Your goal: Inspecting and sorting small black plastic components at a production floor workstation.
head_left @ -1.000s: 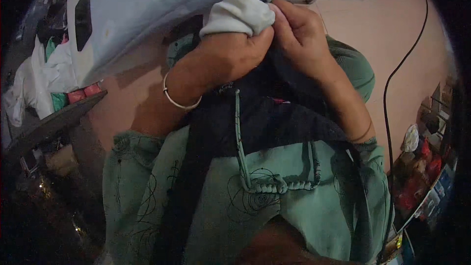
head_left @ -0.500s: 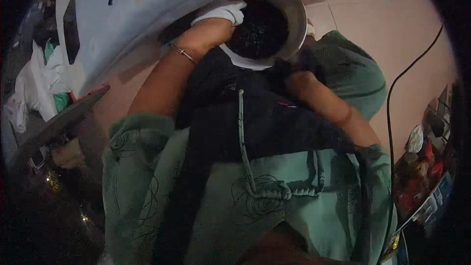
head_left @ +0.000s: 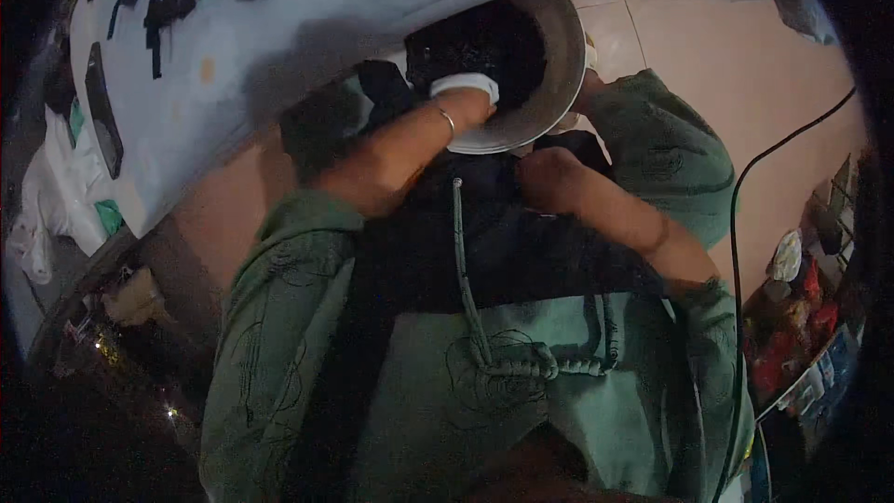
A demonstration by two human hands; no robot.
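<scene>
Left hand: our left hand (head_left: 466,98) reaches toward twelve o'clock into the metal bowl (head_left: 559,56); its fingers are hidden behind a white cloth (head_left: 463,86), so we cannot tell whether they are closed on it or merely pressing it.
Right hand: our right hand (head_left: 551,177) rests curled on the dark garment (head_left: 521,242) in our lap, at about five o'clock from the bowl, fingers together and seemingly pinching the fabric.
Bowl: it sits tilted just past our knees, its inside dark; the pale rim shows at six o'clock, touching the dark garment.
Bangle: a thin bracelet (head_left: 448,118) circles the left wrist.
Progress: we judge the work on the bowl's inside to be under way, with the cloth at its lower edge; most of the dark interior looks not yet covered.
Surroundings: a pale sheet (head_left: 307,28) with dark scraps lies at eleven o'clock; a black cable (head_left: 736,224) runs at three o'clock over the floor (head_left: 745,74).
</scene>
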